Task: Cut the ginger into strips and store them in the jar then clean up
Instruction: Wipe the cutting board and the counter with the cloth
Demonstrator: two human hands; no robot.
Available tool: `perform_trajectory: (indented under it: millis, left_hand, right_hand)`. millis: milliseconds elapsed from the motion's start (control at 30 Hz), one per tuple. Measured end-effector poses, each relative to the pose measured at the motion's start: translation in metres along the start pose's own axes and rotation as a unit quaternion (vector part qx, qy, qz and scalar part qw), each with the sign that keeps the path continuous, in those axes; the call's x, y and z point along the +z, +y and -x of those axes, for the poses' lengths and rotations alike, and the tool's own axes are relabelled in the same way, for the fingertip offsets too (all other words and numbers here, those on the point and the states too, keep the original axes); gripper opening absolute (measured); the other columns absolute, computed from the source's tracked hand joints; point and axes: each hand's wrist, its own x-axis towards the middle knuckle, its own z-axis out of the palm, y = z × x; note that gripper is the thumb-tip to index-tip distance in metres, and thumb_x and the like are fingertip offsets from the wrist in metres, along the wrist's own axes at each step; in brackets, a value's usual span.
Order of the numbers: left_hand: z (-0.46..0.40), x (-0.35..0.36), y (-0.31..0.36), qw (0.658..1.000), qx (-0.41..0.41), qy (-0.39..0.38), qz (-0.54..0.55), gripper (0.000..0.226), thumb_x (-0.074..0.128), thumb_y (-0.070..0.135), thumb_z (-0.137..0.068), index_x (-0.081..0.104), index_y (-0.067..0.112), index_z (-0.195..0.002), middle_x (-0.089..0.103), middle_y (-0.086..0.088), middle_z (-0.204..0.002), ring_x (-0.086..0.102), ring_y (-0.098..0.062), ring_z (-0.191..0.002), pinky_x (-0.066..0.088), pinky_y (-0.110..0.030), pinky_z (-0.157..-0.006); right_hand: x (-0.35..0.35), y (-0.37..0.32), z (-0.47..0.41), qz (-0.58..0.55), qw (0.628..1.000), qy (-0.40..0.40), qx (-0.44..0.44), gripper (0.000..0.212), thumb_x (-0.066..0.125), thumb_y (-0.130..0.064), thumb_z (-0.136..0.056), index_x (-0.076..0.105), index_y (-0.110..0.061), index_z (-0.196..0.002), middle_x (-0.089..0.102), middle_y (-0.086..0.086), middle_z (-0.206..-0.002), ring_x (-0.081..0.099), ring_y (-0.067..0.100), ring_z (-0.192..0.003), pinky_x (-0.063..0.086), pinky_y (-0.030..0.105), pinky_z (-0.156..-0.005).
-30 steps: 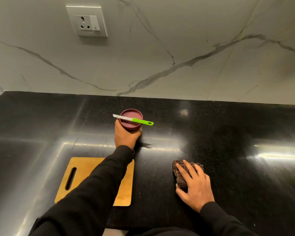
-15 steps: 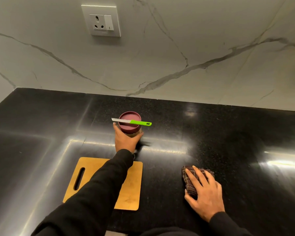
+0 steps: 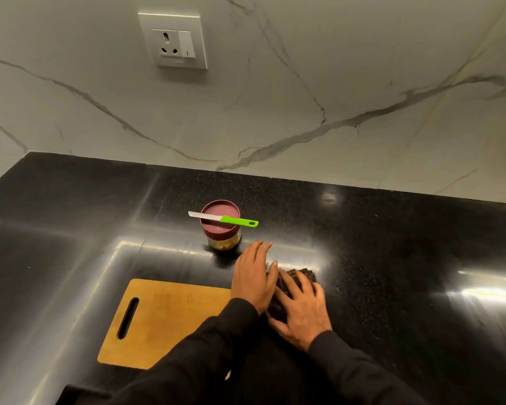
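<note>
Item: black polished countertop point(image 3: 392, 258), backed by a white marble-veined wall point(image 3: 304, 83) carrying a socket-and-switch plate point(image 3: 174, 40) at eleven o'clock of the frame. Item: jar point(image 3: 223, 229), clear-bodied with a maroon lid, stood upright on the counter near the middle of the view; pale ginger strips point(image 3: 224, 244) showed through the lower wall, and the lid was on. Item: knife point(image 3: 222, 219), white blade and green handle, lay flat across the lid, blade pointing to nine o'clock and handle overhanging toward three o'clock. Item: wooden cutting board point(image 3: 164, 320), with a slotted handle hole at its nine o'clock end, lay flat on the counter at seven o'clock of the jar, its near right corner hidden under a black sleeve point(image 3: 205, 355). Item: dark checked cloth point(image 3: 300, 277), bunched on the counter at five o'clock of the jar and just off the three o'clock edge of the board. Item: left hand point(image 3: 253, 277), fingers straight and together, lay beside the cloth at its nine o'clock side, fingertips pointing toward the jar but apart from it. Item: right hand point(image 3: 300, 312), fingers spread, pressed down on top of the cloth. The two hands sat side by side, touching; neither gripped anything.
</note>
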Motion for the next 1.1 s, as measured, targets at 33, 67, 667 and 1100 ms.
perform_trajectory:
  millis: [33, 67, 667, 1100]
  left_hand:
    - [-0.006, 0.000, -0.001, 1.000, -0.003, -0.013, -0.008, 0.048, 0.047, 0.035, -0.102, 0.045, 0.020, -0.147, 0.043, -0.002, -0.153, 0.036, -0.019, -0.143, 0.029, -0.036, -0.118]
    - [-0.011, 0.000, -0.001, 1.000, -0.008, -0.025, -0.013, 0.048, 0.045, 0.035, -0.103, 0.043, 0.020, -0.149, 0.040, -0.003, -0.156, 0.033, -0.018, -0.146, 0.026, -0.035, -0.120]
    - [-0.026, -0.001, -0.003, 0.999, -0.028, -0.031, -0.013, 0.069, 0.020, 0.053, -0.094, 0.036, 0.022, -0.154, 0.032, 0.001, -0.161, 0.024, -0.010, -0.149, 0.021, -0.033, -0.124]
    - [-0.060, 0.015, 0.002, 0.995, -0.044, -0.065, -0.057, 0.064, 0.029, 0.039, -0.104, 0.004, 0.025, -0.162, 0.002, 0.005, -0.169, 0.002, -0.009, -0.154, -0.002, -0.020, -0.121]
  right_hand:
    - [0.000, -0.001, -0.013, 0.000, 1.000, -0.007, -0.004, 0.071, 0.055, -0.072, -0.075, 0.052, -0.039, -0.137, 0.050, -0.001, -0.148, 0.049, 0.035, -0.130, 0.045, 0.058, -0.093]
    - [0.000, -0.001, -0.026, 0.002, 1.000, -0.018, -0.005, 0.072, 0.053, -0.073, -0.074, 0.053, -0.038, -0.137, 0.050, -0.002, -0.147, 0.048, 0.034, -0.131, 0.045, 0.057, -0.095]
    - [-0.003, 0.047, -0.145, 0.020, 0.994, 0.012, -0.104, 0.062, 0.049, -0.056, -0.081, 0.051, -0.035, -0.140, 0.050, -0.003, -0.148, 0.051, 0.030, -0.126, 0.045, 0.050, -0.088]
    - [-0.018, 0.062, -0.240, 0.007, 0.998, 0.000, -0.059, 0.068, 0.040, -0.062, -0.088, 0.028, -0.045, -0.153, 0.030, 0.004, -0.160, 0.025, 0.030, -0.146, 0.025, 0.053, -0.112]
